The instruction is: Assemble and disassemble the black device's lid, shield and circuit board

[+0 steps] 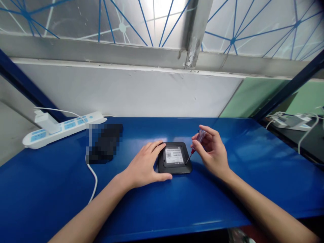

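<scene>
A flat black square device (187, 148) with rounded corners lies on the blue table, a white printed label facing up. My left hand (144, 165) grips its left side, fingers over the far edge and thumb along the near edge. In my right hand (212, 152) is a screwdriver (193, 149) with a clear handle and a red collar, pinched between thumb and fingers. The screwdriver is tilted, and its tip meets the device near the label's lower right corner. Whether the tip sits in a screw is too small to tell.
A white power strip (76, 125) with a plugged-in adapter (48, 122) stands at the back left of the blue table (162, 206). Beside it lies a dark pixelated object (107, 141) with a white cable (95, 180). More cables and a strip (291, 122) are at far right.
</scene>
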Demonstrator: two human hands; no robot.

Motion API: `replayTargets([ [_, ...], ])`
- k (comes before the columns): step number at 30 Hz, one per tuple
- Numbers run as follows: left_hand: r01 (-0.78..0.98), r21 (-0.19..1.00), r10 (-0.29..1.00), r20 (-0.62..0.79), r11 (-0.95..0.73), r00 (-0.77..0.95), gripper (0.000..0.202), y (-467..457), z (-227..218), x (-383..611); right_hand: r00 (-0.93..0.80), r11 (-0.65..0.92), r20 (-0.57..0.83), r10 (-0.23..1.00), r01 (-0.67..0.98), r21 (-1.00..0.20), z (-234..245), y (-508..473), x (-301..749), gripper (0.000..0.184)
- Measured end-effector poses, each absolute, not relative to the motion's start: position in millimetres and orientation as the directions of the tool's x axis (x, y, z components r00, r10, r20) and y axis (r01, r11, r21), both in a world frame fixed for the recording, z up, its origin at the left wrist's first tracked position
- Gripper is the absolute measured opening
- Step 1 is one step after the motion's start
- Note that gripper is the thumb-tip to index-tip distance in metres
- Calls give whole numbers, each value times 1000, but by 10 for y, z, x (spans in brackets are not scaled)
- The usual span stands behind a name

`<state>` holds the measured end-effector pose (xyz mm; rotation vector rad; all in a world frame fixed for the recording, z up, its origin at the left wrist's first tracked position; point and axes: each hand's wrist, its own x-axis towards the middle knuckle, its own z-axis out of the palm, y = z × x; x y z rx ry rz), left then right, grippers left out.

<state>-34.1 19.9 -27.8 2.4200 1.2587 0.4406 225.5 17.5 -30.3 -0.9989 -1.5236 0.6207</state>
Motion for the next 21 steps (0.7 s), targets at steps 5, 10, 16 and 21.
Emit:
replayTargets([
  [5, 716, 458, 828, 88, -527, 553, 97, 201, -293, -354, 46, 505, 527, 849, 226, -833, -293, 181, 2254, 38],
  [10, 720, 455, 829, 75, -523, 555, 96, 195, -291, -354, 147, 517, 543, 826, 182, -836, -230, 192, 2243, 21],
  [16, 712, 463, 828, 97, -528, 552, 94, 198, -293, -357, 122, 473, 481, 868, 87, -877, -237, 157, 2202, 23],
  [21, 718, 453, 828, 88, -528, 553, 95, 186, -305, -349, 175, 490, 493, 852, 65, -869, -263, 193, 2186, 16],
])
